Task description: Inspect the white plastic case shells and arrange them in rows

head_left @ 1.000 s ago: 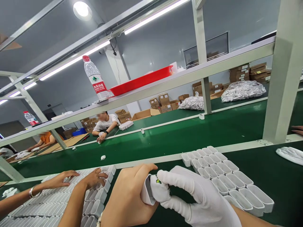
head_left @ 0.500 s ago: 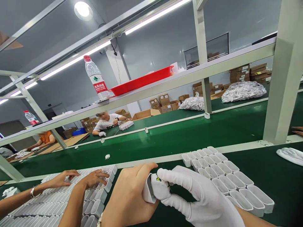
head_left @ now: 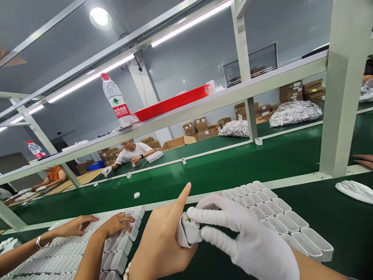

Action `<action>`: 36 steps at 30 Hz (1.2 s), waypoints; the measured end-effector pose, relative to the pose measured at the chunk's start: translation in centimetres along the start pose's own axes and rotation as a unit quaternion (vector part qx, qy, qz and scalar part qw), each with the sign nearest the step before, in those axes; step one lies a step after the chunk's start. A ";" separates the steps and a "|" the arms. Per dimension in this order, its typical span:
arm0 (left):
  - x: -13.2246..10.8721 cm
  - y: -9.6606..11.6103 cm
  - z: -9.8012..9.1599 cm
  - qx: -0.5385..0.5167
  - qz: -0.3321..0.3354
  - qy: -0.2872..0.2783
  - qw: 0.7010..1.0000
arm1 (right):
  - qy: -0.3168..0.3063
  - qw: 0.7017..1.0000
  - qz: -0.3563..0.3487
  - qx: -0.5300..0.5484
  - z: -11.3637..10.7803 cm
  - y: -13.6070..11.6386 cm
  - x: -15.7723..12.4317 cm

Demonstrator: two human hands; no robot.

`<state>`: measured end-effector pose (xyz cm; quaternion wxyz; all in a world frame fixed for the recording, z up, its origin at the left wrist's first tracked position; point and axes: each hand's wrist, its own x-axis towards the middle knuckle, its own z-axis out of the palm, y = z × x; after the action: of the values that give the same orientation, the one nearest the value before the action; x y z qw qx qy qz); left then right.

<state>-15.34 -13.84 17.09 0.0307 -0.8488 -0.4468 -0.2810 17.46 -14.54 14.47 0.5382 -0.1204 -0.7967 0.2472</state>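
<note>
My bare left hand (head_left: 163,237) is wrapped round a white plastic casing (head_left: 181,235), its index finger stretched upward. A rounded white part (head_left: 192,232) with a small green and yellow spot sits partly inside the casing's open end. My right hand (head_left: 247,237), in a white glove, has its fingertips on that part, index finger above and thumb at its right side. The inside of the casing is hidden. Just beyond my right hand stand rows of white open-topped casings (head_left: 279,223) on the dark green worktop (head_left: 346,237).
At left, another person's hands (head_left: 115,225) reach over many rows of white casings (head_left: 52,249). A white glove (head_left: 354,190) lies at right. Small white pieces (head_left: 136,195) lie on the green belt (head_left: 204,171) ahead. Overhead, a shelf carries a bottle (head_left: 116,101) and a red tray (head_left: 175,103).
The white part has gone further into the casing. My left index finger has lifted away from it. Pieces on the belt have shifted right, and a person across has stretched out an arm.
</note>
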 end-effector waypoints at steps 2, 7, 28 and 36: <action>1.4 3.8 1.5 0.010 0.004 0.024 1.000 | 0.037 0.995 0.083 0.048 0.1 0.2 0.0; 4.2 12.9 5.2 0.015 0.051 0.108 0.993 | -0.071 0.930 0.260 0.248 0.0 0.8 0.4; 5.3 9.5 8.1 0.053 -0.048 0.056 0.996 | -0.053 0.919 0.350 0.175 -3.8 3.4 2.7; 2.5 -2.1 8.0 0.061 -0.021 -0.218 0.974 | 0.085 0.948 0.302 0.049 -13.6 2.2 3.3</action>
<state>-12.25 -8.32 11.22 -0.0219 -0.8767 -0.4765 -0.0621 28.52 -7.55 20.02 0.5091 -0.3495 -0.6615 0.4256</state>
